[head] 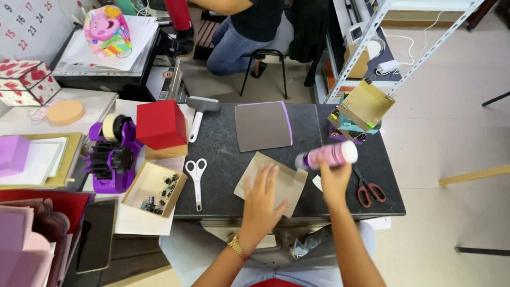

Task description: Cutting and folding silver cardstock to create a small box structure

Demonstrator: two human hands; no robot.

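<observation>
My left hand [261,199] lies flat and released, fingers spread, palm down on a tan cardboard piece [289,180] near the front edge of the dark counter [223,154]; a gold watch [236,246] sits on that wrist. My right hand [334,178] is raised just beside it, clenched around a glue stick [329,155] with a pink label and white cap, held nearly level, cap pointing right. My palm covers most of the cardboard's middle, so I cannot tell what is on it there. White scissors [196,178] lie to the left, and red-handled scissors [367,190] to the right, partly behind my right forearm. Both elbows are cut off below.
</observation>
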